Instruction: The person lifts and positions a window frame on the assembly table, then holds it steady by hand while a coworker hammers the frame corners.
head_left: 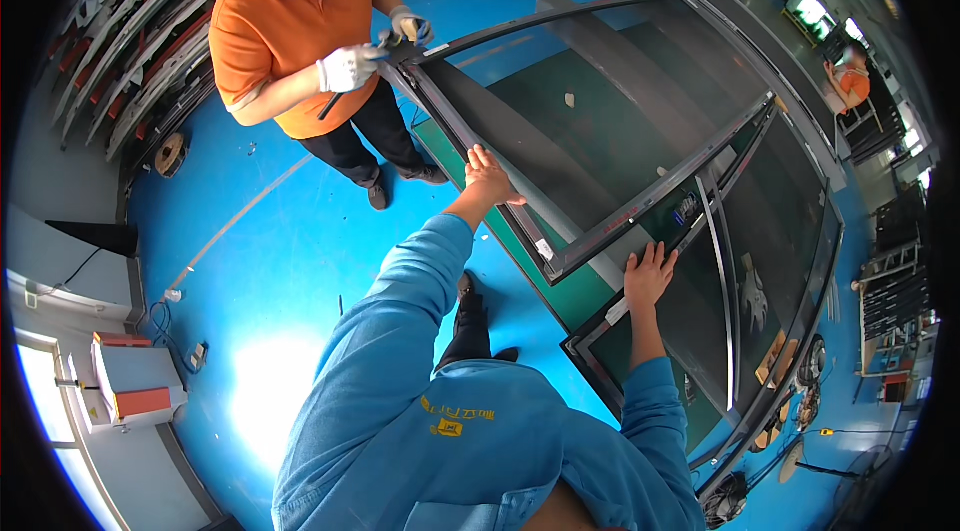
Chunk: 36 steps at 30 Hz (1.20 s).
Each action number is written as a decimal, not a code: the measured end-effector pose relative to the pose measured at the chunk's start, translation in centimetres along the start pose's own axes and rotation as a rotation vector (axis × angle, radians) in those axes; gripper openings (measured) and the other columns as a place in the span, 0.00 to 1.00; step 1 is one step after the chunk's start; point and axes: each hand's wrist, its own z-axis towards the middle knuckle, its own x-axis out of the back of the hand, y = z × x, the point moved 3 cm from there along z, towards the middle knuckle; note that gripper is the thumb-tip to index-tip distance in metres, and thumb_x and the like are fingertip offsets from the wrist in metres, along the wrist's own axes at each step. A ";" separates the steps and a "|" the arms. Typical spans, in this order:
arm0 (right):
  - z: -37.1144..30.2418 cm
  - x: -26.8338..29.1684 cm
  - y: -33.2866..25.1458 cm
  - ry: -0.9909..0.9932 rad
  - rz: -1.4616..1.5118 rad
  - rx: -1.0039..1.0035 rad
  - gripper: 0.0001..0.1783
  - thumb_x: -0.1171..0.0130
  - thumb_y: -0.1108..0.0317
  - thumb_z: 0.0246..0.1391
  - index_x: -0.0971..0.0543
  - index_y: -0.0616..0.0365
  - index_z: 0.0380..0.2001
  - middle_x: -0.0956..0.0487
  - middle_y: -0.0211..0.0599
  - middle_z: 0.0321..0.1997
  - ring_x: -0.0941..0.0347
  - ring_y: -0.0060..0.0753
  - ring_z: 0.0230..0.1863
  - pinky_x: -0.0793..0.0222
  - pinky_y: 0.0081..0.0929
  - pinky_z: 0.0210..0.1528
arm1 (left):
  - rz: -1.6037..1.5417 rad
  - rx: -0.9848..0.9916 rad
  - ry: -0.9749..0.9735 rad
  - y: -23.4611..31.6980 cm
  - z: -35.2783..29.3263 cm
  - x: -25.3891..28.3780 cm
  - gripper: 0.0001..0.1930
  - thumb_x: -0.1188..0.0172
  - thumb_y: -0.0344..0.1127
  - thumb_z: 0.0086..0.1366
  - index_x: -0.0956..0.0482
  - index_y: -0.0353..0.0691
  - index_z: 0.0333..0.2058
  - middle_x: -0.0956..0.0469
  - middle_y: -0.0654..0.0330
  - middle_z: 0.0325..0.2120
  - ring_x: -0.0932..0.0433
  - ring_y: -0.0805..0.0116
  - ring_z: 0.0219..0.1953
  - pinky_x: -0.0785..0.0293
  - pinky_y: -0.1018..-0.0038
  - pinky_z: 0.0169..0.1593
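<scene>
A large dark-framed mesh screen [655, 196] lies flat on the green-topped table. My left hand [487, 181] rests on its left frame bar, fingers stretched out and thumb apart. My right hand [648, 276] lies with spread fingers by the edge of a second dark-framed screen [592, 333], which sits partly beneath the first. Neither hand grips anything. Right of my right hand runs a slim pale metal strip [720, 296]. At the far left corner of the first screen, a co-worker's gloved hand [350, 68] holds a dark tool I cannot make out.
The co-worker in an orange shirt [290, 36] stands at the table's left side. A grey work glove [753, 296] lies on the second screen. Long profiles fill a rack [140, 41] at the far left. Cables and a fan-like object [728, 499] are at lower right.
</scene>
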 end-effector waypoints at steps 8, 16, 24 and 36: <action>0.1 -0.1 -0.1 0.001 -0.010 -0.003 0.24 0.53 0.55 0.50 0.31 0.56 0.47 0.35 0.39 0.56 0.51 0.55 0.62 0.46 0.43 0.54 | -0.019 0.005 0.003 -0.2 0.1 -0.2 0.59 0.44 0.69 0.43 0.55 0.21 0.57 0.65 0.28 0.57 0.70 0.35 0.61 0.57 0.54 0.60; 0.3 0.3 0.2 0.049 0.004 -0.043 0.24 0.51 0.56 0.47 0.31 0.57 0.46 0.35 0.40 0.56 0.51 0.56 0.62 0.47 0.44 0.54 | 0.011 0.012 0.120 0.7 0.1 0.6 0.56 0.38 0.66 0.37 0.46 0.25 0.55 0.51 0.36 0.53 0.44 0.42 0.52 0.44 0.61 0.56; 0.1 -0.6 -0.3 0.083 0.111 -0.061 0.26 0.50 0.57 0.43 0.32 0.60 0.46 0.37 0.45 0.56 0.52 0.57 0.62 0.49 0.50 0.54 | -0.210 0.008 0.270 -1.7 1.9 -2.4 0.57 0.32 0.58 0.33 0.52 0.25 0.52 0.58 0.41 0.52 0.52 0.45 0.54 0.46 0.64 0.56; 0.3 0.4 0.0 0.013 0.087 -0.131 0.26 0.50 0.57 0.45 0.33 0.59 0.47 0.37 0.42 0.56 0.56 0.55 0.64 0.52 0.46 0.56 | -0.009 0.005 -0.024 -0.4 0.7 -0.1 0.62 0.41 0.65 0.42 0.66 0.20 0.57 0.70 0.34 0.59 0.70 0.38 0.62 0.58 0.58 0.62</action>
